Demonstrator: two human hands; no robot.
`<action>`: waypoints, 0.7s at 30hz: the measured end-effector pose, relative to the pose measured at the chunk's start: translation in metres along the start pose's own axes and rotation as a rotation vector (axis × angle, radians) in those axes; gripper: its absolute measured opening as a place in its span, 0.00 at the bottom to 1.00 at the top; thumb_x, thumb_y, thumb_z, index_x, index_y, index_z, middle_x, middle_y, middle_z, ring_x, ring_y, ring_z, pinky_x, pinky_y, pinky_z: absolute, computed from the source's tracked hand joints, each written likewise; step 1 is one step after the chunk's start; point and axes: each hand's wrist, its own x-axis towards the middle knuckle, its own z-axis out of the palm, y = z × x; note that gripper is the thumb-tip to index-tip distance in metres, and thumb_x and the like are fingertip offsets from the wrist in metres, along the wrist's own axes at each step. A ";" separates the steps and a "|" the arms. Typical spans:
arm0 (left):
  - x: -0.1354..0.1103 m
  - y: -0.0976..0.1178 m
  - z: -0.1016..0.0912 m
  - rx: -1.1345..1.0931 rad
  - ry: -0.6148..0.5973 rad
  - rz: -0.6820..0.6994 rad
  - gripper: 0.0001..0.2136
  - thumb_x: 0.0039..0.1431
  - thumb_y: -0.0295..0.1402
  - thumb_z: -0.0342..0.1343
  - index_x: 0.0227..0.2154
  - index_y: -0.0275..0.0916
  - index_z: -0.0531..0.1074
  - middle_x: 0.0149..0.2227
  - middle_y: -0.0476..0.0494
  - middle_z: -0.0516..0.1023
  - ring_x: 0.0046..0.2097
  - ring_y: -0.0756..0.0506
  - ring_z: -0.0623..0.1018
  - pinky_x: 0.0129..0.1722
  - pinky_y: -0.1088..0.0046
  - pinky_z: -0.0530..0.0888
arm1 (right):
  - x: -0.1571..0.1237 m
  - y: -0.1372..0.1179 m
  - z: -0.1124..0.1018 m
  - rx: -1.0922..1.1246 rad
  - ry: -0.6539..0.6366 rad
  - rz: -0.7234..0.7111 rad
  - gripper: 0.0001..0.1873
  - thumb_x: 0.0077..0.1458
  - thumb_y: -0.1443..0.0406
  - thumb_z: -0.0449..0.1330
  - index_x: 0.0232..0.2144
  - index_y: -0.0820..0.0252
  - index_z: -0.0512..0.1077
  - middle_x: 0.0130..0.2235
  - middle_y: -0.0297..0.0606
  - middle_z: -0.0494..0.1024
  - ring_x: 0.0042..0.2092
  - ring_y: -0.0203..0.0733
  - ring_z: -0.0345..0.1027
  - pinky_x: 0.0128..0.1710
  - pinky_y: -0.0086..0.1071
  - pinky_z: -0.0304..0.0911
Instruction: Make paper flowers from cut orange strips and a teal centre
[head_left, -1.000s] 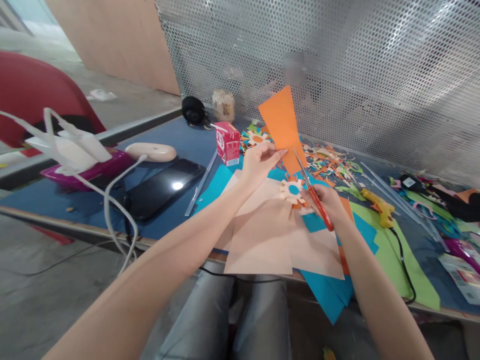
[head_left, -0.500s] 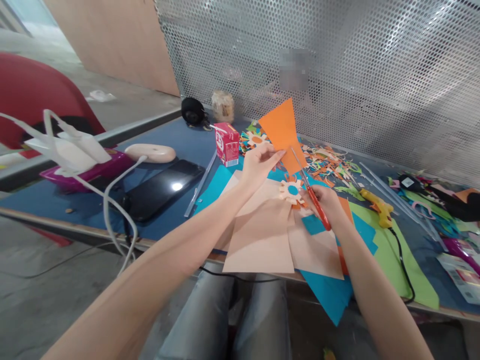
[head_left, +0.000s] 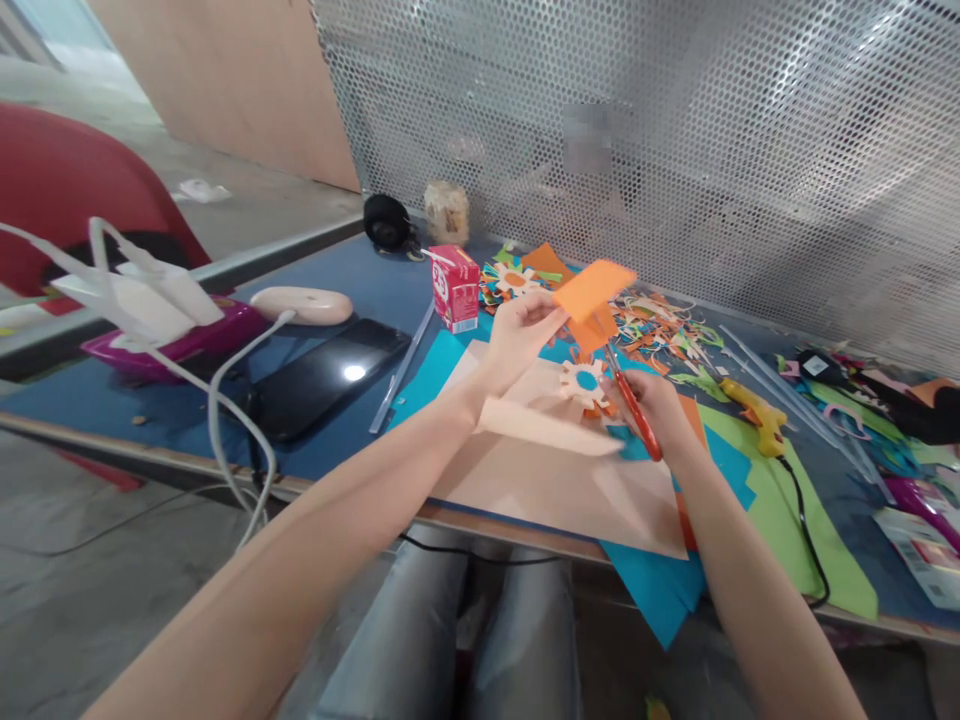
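Note:
My left hand (head_left: 525,335) is closed in a pinch on a piece of orange paper (head_left: 596,290), held up above the table and tilted away. My right hand (head_left: 649,405) grips red-handled scissors (head_left: 634,405), whose blades reach up to the lower part of the orange paper. Below my left wrist, a beige paper sheet (head_left: 551,428) is seen nearly edge-on and is blurred at its right end. A beige and blue paper flower (head_left: 586,383) lies just under the scissors. Another orange piece (head_left: 546,262) rests at the back among the scraps.
Beige sheets (head_left: 540,490), blue paper (head_left: 652,590) and green paper (head_left: 832,550) overlap at the table's front edge. A yellow glue gun (head_left: 757,415) lies right. A pink drink carton (head_left: 455,290), black phone (head_left: 330,380) and corded purple power strip (head_left: 172,350) are left. Perforated metal (head_left: 675,130) stands behind.
The orange paper in my left hand now looks smaller and tips flatter; a separate orange piece lies behind it. The beige sheet below has swung up to edge-on. The scissors have barely moved.

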 end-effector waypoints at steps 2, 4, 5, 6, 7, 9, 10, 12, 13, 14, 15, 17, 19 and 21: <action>0.002 -0.001 -0.001 0.004 0.020 0.000 0.06 0.45 0.32 0.60 0.23 0.36 0.69 0.18 0.52 0.70 0.21 0.55 0.69 0.18 0.80 0.63 | 0.000 0.001 0.000 0.015 -0.008 0.010 0.25 0.45 0.44 0.50 0.14 0.58 0.55 0.17 0.30 0.55 0.21 0.31 0.48 0.21 0.28 0.46; 0.004 -0.001 -0.002 0.033 0.055 0.013 0.07 0.45 0.34 0.61 0.24 0.36 0.69 0.20 0.51 0.71 0.21 0.54 0.69 0.18 0.80 0.63 | 0.000 0.001 0.001 0.017 -0.012 0.023 0.26 0.44 0.44 0.50 0.14 0.58 0.56 0.17 0.29 0.54 0.21 0.31 0.47 0.21 0.28 0.45; 0.004 -0.001 -0.003 0.050 0.080 0.030 0.08 0.46 0.35 0.60 0.25 0.37 0.69 0.21 0.51 0.71 0.22 0.54 0.70 0.18 0.80 0.63 | 0.000 0.001 0.001 0.013 -0.014 0.022 0.25 0.44 0.44 0.50 0.14 0.58 0.57 0.17 0.29 0.55 0.21 0.31 0.47 0.20 0.28 0.45; 0.005 -0.001 -0.004 0.066 0.108 0.051 0.09 0.47 0.37 0.60 0.26 0.37 0.69 0.21 0.50 0.71 0.22 0.54 0.70 0.17 0.80 0.63 | 0.000 0.001 0.001 0.009 -0.013 0.020 0.25 0.44 0.44 0.50 0.14 0.58 0.57 0.16 0.30 0.55 0.21 0.31 0.47 0.20 0.28 0.45; 0.005 -0.001 -0.005 0.082 0.136 0.073 0.10 0.48 0.39 0.59 0.27 0.38 0.69 0.21 0.50 0.71 0.22 0.53 0.70 0.17 0.80 0.63 | 0.000 0.000 0.001 0.007 -0.016 0.019 0.25 0.44 0.44 0.50 0.14 0.58 0.58 0.16 0.30 0.56 0.21 0.31 0.48 0.20 0.28 0.45; 0.005 0.000 -0.007 0.109 0.173 0.119 0.11 0.50 0.42 0.56 0.26 0.38 0.69 0.20 0.50 0.70 0.22 0.53 0.70 0.18 0.80 0.63 | -0.001 0.000 0.001 0.006 -0.027 0.020 0.25 0.45 0.44 0.50 0.14 0.58 0.58 0.16 0.30 0.57 0.20 0.32 0.49 0.20 0.28 0.45; 0.005 0.000 -0.007 0.117 0.175 0.132 0.12 0.51 0.42 0.56 0.25 0.38 0.68 0.20 0.50 0.69 0.22 0.53 0.69 0.19 0.79 0.63 | -0.001 -0.001 0.001 0.002 -0.033 0.021 0.26 0.45 0.44 0.50 0.14 0.58 0.58 0.16 0.31 0.58 0.20 0.32 0.50 0.20 0.28 0.45; 0.004 0.001 -0.008 0.129 0.161 0.135 0.12 0.52 0.41 0.55 0.22 0.37 0.66 0.18 0.51 0.67 0.21 0.54 0.67 0.19 0.79 0.62 | -0.001 -0.001 0.001 -0.004 -0.043 0.020 0.26 0.45 0.43 0.49 0.15 0.58 0.58 0.17 0.31 0.58 0.20 0.32 0.50 0.20 0.28 0.45; 0.004 0.002 -0.007 0.131 0.153 0.133 0.12 0.52 0.40 0.55 0.21 0.37 0.65 0.17 0.51 0.66 0.20 0.55 0.66 0.18 0.79 0.61 | -0.001 -0.001 0.001 -0.004 -0.044 0.017 0.25 0.45 0.44 0.49 0.15 0.58 0.58 0.17 0.31 0.58 0.20 0.32 0.49 0.20 0.28 0.46; 0.003 0.003 -0.007 0.134 0.146 0.131 0.12 0.52 0.39 0.55 0.20 0.37 0.65 0.17 0.52 0.66 0.20 0.55 0.65 0.19 0.79 0.61 | -0.002 0.000 0.000 0.002 -0.045 0.012 0.25 0.46 0.44 0.50 0.15 0.58 0.58 0.17 0.30 0.57 0.20 0.31 0.49 0.20 0.28 0.46; 0.003 0.003 -0.007 0.142 0.138 0.131 0.11 0.53 0.37 0.55 0.20 0.37 0.65 0.16 0.52 0.65 0.20 0.55 0.65 0.19 0.79 0.61 | -0.002 0.000 0.000 0.012 -0.049 0.008 0.25 0.46 0.44 0.50 0.16 0.58 0.58 0.17 0.29 0.56 0.20 0.31 0.48 0.20 0.28 0.46; 0.002 0.005 -0.006 0.168 0.122 0.136 0.10 0.53 0.34 0.54 0.19 0.37 0.65 0.16 0.52 0.65 0.20 0.55 0.65 0.20 0.79 0.62 | -0.002 0.000 0.000 0.025 -0.056 0.000 0.24 0.46 0.44 0.50 0.16 0.57 0.56 0.17 0.28 0.54 0.21 0.31 0.47 0.21 0.28 0.45; 0.001 0.007 -0.005 0.198 0.118 0.134 0.10 0.53 0.32 0.53 0.18 0.37 0.65 0.16 0.52 0.65 0.20 0.55 0.66 0.20 0.79 0.63 | -0.003 0.000 -0.001 0.026 -0.058 -0.002 0.24 0.46 0.44 0.50 0.16 0.57 0.54 0.18 0.28 0.53 0.21 0.31 0.46 0.21 0.28 0.45; 0.000 0.009 -0.005 0.221 0.125 0.128 0.11 0.53 0.32 0.53 0.17 0.37 0.64 0.16 0.53 0.65 0.19 0.55 0.66 0.20 0.79 0.63 | -0.003 -0.001 -0.001 0.023 -0.063 0.001 0.24 0.46 0.45 0.50 0.16 0.57 0.53 0.18 0.28 0.53 0.21 0.31 0.46 0.21 0.28 0.45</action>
